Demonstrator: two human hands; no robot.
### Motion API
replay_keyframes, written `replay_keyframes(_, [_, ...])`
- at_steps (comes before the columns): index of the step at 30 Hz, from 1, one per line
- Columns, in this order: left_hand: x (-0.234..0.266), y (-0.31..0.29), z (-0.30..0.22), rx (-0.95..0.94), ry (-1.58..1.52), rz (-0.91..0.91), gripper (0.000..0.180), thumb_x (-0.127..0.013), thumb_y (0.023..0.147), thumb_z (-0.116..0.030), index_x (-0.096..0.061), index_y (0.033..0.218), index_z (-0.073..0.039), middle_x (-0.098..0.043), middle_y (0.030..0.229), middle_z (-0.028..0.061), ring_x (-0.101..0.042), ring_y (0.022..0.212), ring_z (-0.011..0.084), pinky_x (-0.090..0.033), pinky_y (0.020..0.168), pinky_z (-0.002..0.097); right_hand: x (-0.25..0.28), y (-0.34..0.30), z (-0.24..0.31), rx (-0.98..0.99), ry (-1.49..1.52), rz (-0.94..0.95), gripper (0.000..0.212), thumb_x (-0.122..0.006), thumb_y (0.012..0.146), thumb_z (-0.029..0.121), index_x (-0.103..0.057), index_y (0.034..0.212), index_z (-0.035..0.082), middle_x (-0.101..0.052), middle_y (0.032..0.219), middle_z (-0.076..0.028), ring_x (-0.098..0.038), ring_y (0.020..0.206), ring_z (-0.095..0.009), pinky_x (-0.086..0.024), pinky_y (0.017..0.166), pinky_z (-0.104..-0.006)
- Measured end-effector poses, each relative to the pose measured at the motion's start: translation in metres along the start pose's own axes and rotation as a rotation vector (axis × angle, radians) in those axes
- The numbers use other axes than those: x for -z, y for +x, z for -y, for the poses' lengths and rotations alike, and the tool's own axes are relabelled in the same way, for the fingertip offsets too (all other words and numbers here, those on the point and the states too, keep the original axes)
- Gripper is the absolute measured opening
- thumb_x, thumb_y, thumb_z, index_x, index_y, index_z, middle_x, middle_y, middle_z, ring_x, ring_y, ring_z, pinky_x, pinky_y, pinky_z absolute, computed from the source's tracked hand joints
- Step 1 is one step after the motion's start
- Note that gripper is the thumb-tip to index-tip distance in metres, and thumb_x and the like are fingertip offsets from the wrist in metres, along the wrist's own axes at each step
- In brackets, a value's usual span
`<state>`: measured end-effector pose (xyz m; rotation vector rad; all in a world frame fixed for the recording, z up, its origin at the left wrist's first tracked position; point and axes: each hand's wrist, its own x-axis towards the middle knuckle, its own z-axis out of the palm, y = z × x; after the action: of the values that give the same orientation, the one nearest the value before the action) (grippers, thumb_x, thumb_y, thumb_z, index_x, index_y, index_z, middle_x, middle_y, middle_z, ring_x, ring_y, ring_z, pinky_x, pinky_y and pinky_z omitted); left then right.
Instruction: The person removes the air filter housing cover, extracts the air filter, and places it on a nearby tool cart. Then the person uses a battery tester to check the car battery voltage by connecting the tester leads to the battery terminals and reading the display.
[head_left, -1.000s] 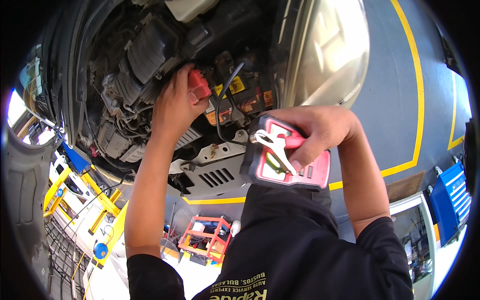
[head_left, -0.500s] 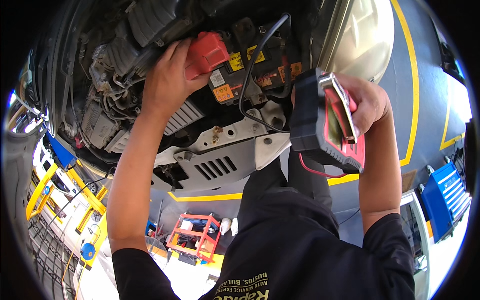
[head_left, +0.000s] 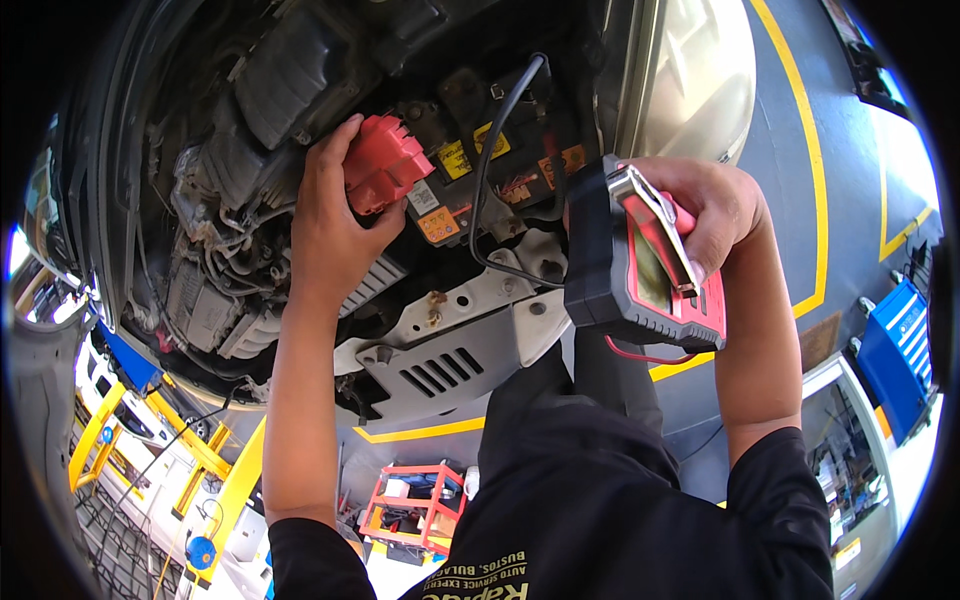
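Observation:
In the open engine bay, my left hand (head_left: pixel 332 220) grips a red plastic cover (head_left: pixel 388 170) between thumb and fingers, just left of the car battery (head_left: pixel 520 165). The battery is dark, with yellow and orange labels. My right hand (head_left: pixel 725 205) holds a black-and-red handheld tester (head_left: pixel 610 270) over the front right of the bay. Lying across the tester's face is a metal clamp (head_left: pixel 655 232) with a red handle, pinned there by the same hand. A black cable (head_left: pixel 480 185) loops over the battery and passes behind the tester. Its far end is hard to make out.
Grey slotted panel (head_left: pixel 440 370) and white crossmember (head_left: pixel 470 290) border the bay's front. A headlight (head_left: pixel 700 80) lies to the right. Behind me stand a red tool cart (head_left: pixel 412 505) and a blue tool cabinet (head_left: pixel 900 350). Yellow lift parts (head_left: pixel 235 500) show at lower left.
My left hand has drawn the red cover left and toward me, away from the battery's edge. My right hand keeps its hold on the tester and clamp. The view has shifted slightly.

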<state>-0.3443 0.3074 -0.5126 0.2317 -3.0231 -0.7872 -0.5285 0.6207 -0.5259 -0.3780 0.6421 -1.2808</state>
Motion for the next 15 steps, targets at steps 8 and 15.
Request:
replay_keyframes(8, [0.011, 0.01, 0.016, 0.237, -0.456, 0.073, 0.085, -0.077, 0.079, -0.007, -0.042, 0.156, -0.009, -0.058, 0.145, 0.0147, -0.058, 0.131, 0.0268, -0.045, 0.112, 0.0411, 0.006, 0.002, 0.0, -0.063, 0.046, 0.097, 0.084, -0.092, 0.066, 0.014, -0.05, 0.135, -0.009, -0.071, 0.108, -0.013, -0.069, 0.09, -0.017, -0.058, 0.08, -0.0307])
replay_keyframes(15, [0.027, 0.002, 0.023, 0.314, -0.467, 0.151, 0.082, -0.084, 0.078, -0.013, -0.048, 0.151, -0.001, -0.06, 0.144, 0.0146, -0.055, 0.136, 0.0262, -0.036, 0.118, 0.0398, 0.006, 0.01, -0.004, -0.003, -0.005, 0.177, 0.08, -0.092, 0.069, 0.015, -0.051, 0.133, -0.008, -0.071, 0.107, -0.013, -0.068, 0.089, -0.015, -0.057, 0.077, -0.0302])
